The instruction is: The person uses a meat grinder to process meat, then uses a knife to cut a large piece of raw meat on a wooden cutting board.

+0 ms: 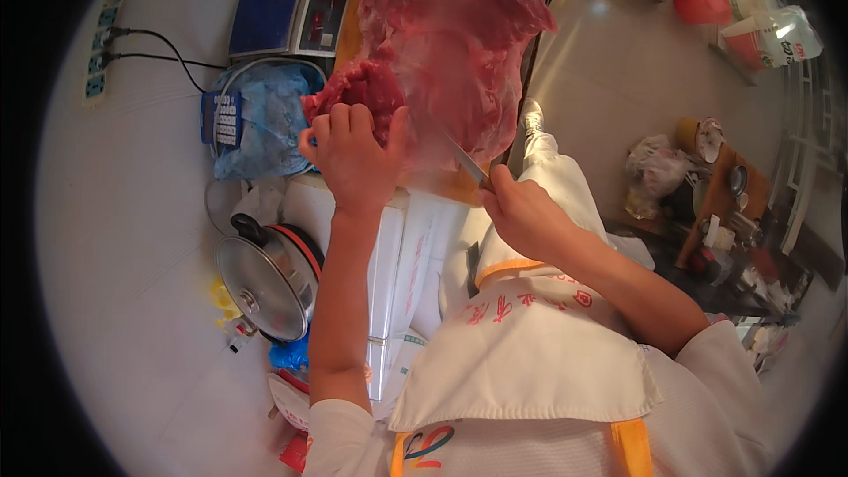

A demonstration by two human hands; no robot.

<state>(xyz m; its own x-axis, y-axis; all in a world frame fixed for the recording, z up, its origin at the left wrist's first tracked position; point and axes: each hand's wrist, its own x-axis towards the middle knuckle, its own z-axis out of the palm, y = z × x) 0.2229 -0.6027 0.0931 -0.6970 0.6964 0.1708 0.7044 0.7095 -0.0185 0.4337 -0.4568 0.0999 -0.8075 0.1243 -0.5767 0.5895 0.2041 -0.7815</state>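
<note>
A large slab of raw red meat lies on a wooden board at the top middle. My left hand grips a loose flap of the meat at its near left side, fingers curled over the edge and thumb toward the slab. In my right hand is a knife, held by its handle. Its blade slants up and left over the near part of the slab; a blur hides the tip, so I cannot tell how deep it sits.
Left of the meat are a blue-and-silver scale, a keypad and a blue plastic bag. Nearer stands a lidded steel pot. A power strip is on the white wall. A red basin and a cluttered shelf stand right.
</note>
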